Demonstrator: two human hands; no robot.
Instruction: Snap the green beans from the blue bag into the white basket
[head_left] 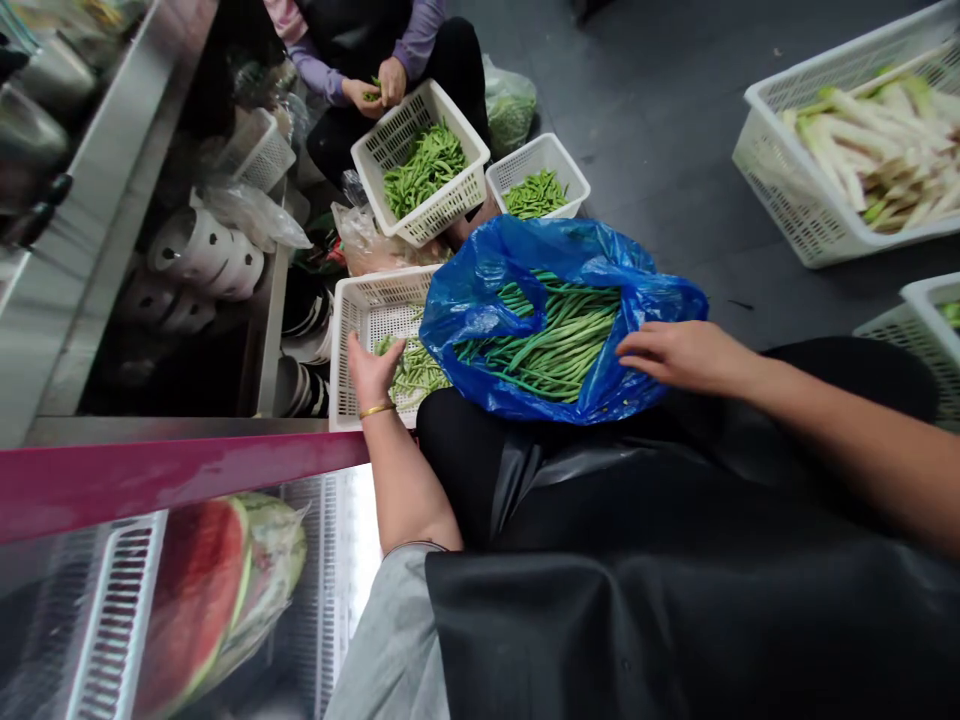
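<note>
A blue plastic bag (pixel 480 270) rests open on my lap, full of long green yardlong beans (pixel 574 345). My right hand (pixel 675 355) lies at the bag's right side, fingers stretched toward the beans and slightly apart, with nothing visible in them. My left hand (pixel 373 375) is over the left edge of a white plastic basket (pixel 375 290), its thumb spread from the fingers and nothing seen in it. Short pale-green bean pieces (pixel 420 370) lie in that basket, partly hidden by my hand and the bag.
Opposite sits a person whose hands (pixel 379 85) hold green pieces above a basket (pixel 450 215) of cut beans. A smaller basket (pixel 577 190) of beans stands beside it. At right is a crate (pixel 780 215) of pale stalks; at left, a pink-edged counter (pixel 187 470) and metal shelving (pixel 97 190).
</note>
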